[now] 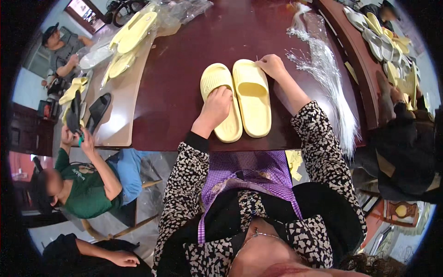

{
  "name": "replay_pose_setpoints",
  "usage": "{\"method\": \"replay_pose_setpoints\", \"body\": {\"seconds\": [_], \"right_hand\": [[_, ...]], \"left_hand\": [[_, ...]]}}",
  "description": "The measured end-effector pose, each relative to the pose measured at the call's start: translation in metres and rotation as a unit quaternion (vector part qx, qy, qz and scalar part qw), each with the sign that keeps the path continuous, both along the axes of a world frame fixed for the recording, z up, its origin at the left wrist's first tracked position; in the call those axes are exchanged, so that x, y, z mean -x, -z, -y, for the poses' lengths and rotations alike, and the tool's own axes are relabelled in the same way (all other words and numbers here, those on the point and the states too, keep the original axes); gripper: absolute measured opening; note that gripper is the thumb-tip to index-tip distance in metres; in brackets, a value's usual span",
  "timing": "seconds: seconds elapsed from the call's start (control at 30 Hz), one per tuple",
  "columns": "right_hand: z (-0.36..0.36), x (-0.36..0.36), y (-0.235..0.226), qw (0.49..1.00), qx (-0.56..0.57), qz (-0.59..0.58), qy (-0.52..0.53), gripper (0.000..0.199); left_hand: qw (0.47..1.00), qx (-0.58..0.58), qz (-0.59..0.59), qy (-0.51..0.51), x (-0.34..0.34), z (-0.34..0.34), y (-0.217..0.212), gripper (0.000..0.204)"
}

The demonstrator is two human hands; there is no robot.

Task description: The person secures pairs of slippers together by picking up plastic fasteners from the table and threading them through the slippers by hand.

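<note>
A pair of pale yellow slide slippers lies side by side on the dark red table, toes pointing away from me. My left hand is closed on the left slipper, its fingers tucked in at the strap opening. At the toe of the right slipper, my right hand has thumb and fingers pinched together. A tiny pale tip shows by those fingers, too small to make out. Right of that hand lies a long bundle of thin white plastic strands.
On the left, a lighter table holds yellow slippers, some in clear plastic. A person in green handles black slippers there; another person stands beyond. Grey and yellow slippers crowd the right side, beyond a raised wooden edge.
</note>
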State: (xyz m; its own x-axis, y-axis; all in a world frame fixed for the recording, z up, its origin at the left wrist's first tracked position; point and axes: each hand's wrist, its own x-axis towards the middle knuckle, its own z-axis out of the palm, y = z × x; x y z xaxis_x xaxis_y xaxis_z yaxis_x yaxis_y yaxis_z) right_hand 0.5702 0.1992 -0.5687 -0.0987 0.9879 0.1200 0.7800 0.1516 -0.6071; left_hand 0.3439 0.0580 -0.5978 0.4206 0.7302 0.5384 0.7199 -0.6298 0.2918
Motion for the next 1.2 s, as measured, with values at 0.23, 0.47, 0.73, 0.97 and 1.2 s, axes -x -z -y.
{"method": "replay_pose_setpoints", "body": {"seconds": [0.23,0.47,0.73,0.97,1.2], "right_hand": [[-0.012,0.007,0.018,0.998,-0.043,-0.034,-0.033,0.029],[-0.017,0.015,0.021,0.997,-0.073,-0.006,-0.022,0.025],[-0.025,0.004,0.012,0.986,-0.107,-0.128,-0.008,0.018],[-0.024,0.005,0.015,0.969,-0.034,-0.243,-0.031,0.013],[-0.023,0.005,0.012,0.968,-0.043,-0.242,-0.042,0.009]], "left_hand": [[0.998,0.039,-0.025,-0.033,-0.001,0.001,-0.004,0.009],[0.998,-0.011,-0.022,-0.055,-0.008,0.006,0.005,0.007],[0.997,-0.047,-0.022,-0.052,-0.026,0.039,-0.003,0.001],[0.998,0.021,0.057,0.008,-0.026,0.048,-0.008,0.004],[0.998,0.060,0.009,0.001,-0.005,0.023,-0.005,0.006]]}}
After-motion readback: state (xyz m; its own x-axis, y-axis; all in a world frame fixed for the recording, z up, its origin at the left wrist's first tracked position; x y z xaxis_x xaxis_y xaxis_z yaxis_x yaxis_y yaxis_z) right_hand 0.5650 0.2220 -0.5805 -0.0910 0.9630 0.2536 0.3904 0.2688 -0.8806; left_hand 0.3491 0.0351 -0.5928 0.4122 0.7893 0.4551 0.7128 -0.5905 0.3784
